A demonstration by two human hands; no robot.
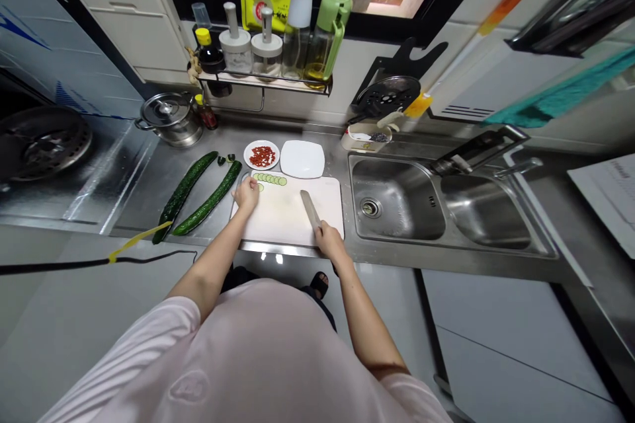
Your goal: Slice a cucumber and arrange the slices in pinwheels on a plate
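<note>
A white cutting board (pixel 282 215) lies on the steel counter. Along its upper left edge runs a row of overlapping cucumber slices (pixel 270 179), with a single slice (pixel 260 188) just below. My left hand (pixel 247 194) is at the board's left edge beside that slice, its fingers pressed together; what they hold, if anything, is too small to name. My right hand (pixel 329 238) grips a knife (pixel 309 209) by its handle, the blade pointing up and left over the board's right part. Two cucumbers (pixel 187 190) (pixel 211 201) lie left of the board, near small dark green end pieces (pixel 221 160).
Behind the board are a plate of chopped red pieces (pixel 261 155) and a white square plate (pixel 302 159). A double sink (pixel 397 198) is at the right. A lidded pot (pixel 171 119) stands back left, and a shelf (pixel 262 81) of bottles hangs above.
</note>
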